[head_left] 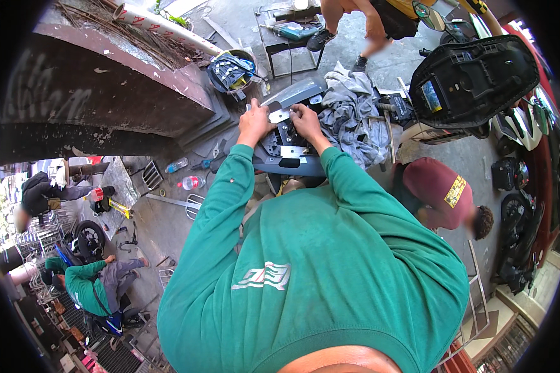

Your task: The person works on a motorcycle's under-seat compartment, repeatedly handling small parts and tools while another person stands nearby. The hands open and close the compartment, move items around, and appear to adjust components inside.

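In front of me is a grey vehicle body assembly, with a curved panel (pixel 300 92) on its far side and a black inner part with holes (pixel 287 133) in the middle. A small silver metal plate (pixel 279 116) lies across its far end. My left hand (pixel 255 126) is closed at the plate's left end, its index finger raised along the edge. At the right end my right hand (pixel 307 124) has thumb and fingers pinched on the plate. A second silver plate (pixel 293 151) sits on the assembly nearer to me.
Crumpled grey cloth (pixel 354 112) lies right of the assembly. A bucket (pixel 231 69) stands beyond on the left; a power drill (pixel 292 31) rests on a metal stand. Bottles (pixel 191 183) are on the floor. A person in maroon (pixel 438 189) crouches at the right beside a motorcycle seat (pixel 476 81).
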`<state>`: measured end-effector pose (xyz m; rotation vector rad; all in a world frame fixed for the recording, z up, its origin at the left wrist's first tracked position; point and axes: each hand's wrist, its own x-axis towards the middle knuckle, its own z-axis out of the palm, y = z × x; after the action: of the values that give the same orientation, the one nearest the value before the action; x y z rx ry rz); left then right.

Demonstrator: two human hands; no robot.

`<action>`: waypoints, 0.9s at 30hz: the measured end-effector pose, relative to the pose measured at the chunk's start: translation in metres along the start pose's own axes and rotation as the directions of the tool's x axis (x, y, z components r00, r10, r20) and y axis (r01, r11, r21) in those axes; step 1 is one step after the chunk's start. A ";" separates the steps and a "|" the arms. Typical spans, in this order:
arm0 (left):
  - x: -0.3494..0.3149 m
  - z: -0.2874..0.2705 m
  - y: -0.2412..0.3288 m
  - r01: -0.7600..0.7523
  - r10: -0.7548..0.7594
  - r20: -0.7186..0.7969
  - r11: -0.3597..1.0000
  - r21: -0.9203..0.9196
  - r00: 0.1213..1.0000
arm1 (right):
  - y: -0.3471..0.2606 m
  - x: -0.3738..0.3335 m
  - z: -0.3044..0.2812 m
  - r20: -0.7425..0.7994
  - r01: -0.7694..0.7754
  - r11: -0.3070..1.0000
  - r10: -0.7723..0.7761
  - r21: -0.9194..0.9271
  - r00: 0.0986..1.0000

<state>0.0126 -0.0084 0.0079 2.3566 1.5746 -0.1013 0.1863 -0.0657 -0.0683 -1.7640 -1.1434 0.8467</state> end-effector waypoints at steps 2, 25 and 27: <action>0.000 0.001 0.000 -0.007 0.007 -0.015 1.000 -0.013 1.000 | -0.003 -0.005 -0.004 -0.027 -0.057 0.995 0.055 -0.086 0.998; 0.001 0.001 -0.002 0.009 -0.009 -0.008 0.999 -0.035 1.000 | -0.017 0.001 -0.010 0.029 -0.180 0.972 0.186 -0.152 0.982; 0.001 0.000 -0.002 0.020 -0.020 -0.013 0.999 -0.039 1.000 | -0.023 0.004 -0.012 0.031 -0.171 0.919 0.194 -0.356 0.980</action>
<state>0.0116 -0.0067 0.0075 2.3170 1.5919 -0.0590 0.1901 -0.0602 -0.0430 -2.1797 -1.2462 0.8537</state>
